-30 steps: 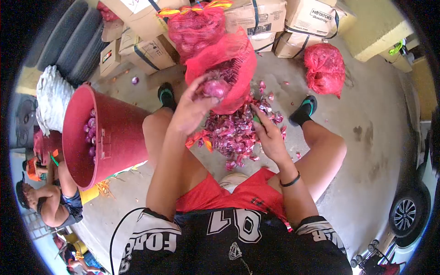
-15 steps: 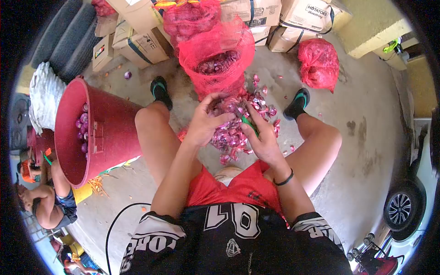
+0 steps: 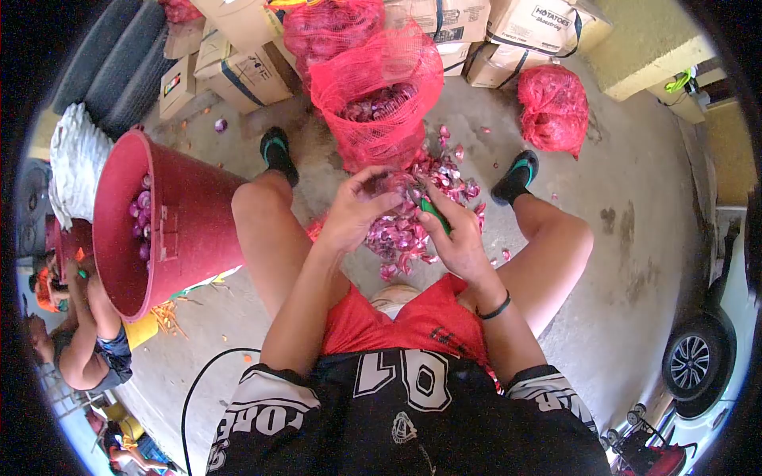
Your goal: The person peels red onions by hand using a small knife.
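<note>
My left hand (image 3: 355, 213) curls around a red onion (image 3: 390, 187), which its fingers partly cover. My right hand (image 3: 459, 236) grips the green handle of a small knife (image 3: 434, 214), its dark blade close against the onion; whether it touches cannot be made out. Under both hands lies a heap of purple onion skins (image 3: 394, 238) on the floor between my feet. Just beyond it stands an open red mesh sack (image 3: 383, 139) with onions inside.
To the left a large red bin (image 3: 198, 230) lies tilted, holding peeled onions (image 3: 142, 210). Cardboard boxes (image 3: 520, 28) and a tied red sack (image 3: 553, 111) are at the back. Another person (image 3: 83, 349) sits at far left; a car wheel (image 3: 692, 361) is at right.
My left hand has turned slightly around the onion, and the knife's green handle shows more in my right hand. The sack and bin stay in place.
</note>
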Tool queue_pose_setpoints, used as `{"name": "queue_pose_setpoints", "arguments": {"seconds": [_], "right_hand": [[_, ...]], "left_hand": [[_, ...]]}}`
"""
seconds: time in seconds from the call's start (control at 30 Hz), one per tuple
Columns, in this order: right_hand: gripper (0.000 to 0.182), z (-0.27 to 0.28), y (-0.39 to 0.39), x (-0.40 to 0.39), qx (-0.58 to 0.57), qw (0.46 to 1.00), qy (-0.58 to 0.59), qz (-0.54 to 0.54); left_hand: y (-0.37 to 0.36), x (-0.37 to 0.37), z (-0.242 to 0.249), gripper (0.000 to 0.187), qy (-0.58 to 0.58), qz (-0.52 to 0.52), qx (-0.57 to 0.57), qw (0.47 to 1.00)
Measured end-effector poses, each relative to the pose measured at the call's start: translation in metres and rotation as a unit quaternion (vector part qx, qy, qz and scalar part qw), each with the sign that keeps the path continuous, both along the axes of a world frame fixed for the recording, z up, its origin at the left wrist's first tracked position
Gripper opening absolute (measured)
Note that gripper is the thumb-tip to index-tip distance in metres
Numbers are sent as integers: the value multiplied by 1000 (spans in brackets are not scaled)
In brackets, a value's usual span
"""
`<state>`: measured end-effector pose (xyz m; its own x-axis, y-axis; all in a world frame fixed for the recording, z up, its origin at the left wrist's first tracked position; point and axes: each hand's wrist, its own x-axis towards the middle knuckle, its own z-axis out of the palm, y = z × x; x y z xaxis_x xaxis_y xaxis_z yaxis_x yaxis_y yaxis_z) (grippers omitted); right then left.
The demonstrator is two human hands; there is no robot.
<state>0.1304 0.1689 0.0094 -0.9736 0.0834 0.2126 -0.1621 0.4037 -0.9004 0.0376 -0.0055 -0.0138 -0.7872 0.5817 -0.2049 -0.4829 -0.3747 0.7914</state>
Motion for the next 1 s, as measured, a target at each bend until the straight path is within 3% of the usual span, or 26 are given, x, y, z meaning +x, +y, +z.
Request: {"name": "queue_pose_setpoints", "arguments": {"seconds": [0.2, 0.3, 0.4, 0.5, 0.63, 0.7, 0.77, 0.83, 1.0], "right_hand": [[42, -7, -1, 1, -7, 1000, 3, -12], [41, -15, -4, 1, -21, 999, 3, -33], [41, -15, -6, 1, -48, 998, -7, -47], [42, -15, -7, 1, -45, 998, -8, -40], [41, -11, -10, 1, -29, 999, -28, -34], [40, -19, -10, -1, -99, 992, -72, -38], [39, -25, -8, 0, -242, 962, -123, -26], [40, -25, -6, 1, -446, 877, -179, 16], [44, -15, -12, 1, -519, 830, -203, 6]], "left_hand": [[-4, -5, -14, 34, -152, -59, 102, 981], [-3, -6, -7, 34, -157, -81, 94, 980], [11, 7, -7, 26, -18, 32, -5, 999], [6, 3, -7, 31, 43, 9, -52, 998], [-7, -5, -3, 38, -102, -57, 11, 993], [-5, -2, -3, 40, -113, -44, 52, 991], [0, 0, 2, 42, -36, -17, 4, 999], [0, 0, 5, 45, 0, -4, -8, 1000], [-8, -6, -7, 64, -40, 12, 56, 998]]}}
